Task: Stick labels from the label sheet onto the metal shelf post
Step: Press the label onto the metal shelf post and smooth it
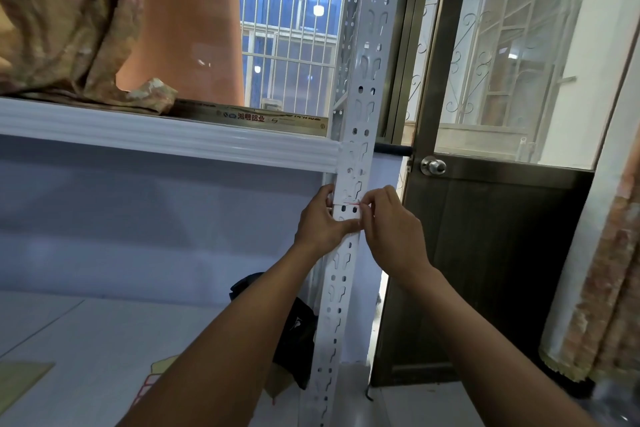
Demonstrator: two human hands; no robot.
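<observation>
Upright post between the hands: left hand grips it, right hand pinches the label laid crosswise.

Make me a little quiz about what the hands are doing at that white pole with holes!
1. True or false: the left hand and the right hand are both below the white shelf beam.
2. What does the right hand pinch? A) the door knob B) a label with a red line C) the curtain
3. Fill in: the left hand grips the metal shelf post with its ____ across the front.

Key: 1 true; 2 B; 3 thumb.
</observation>
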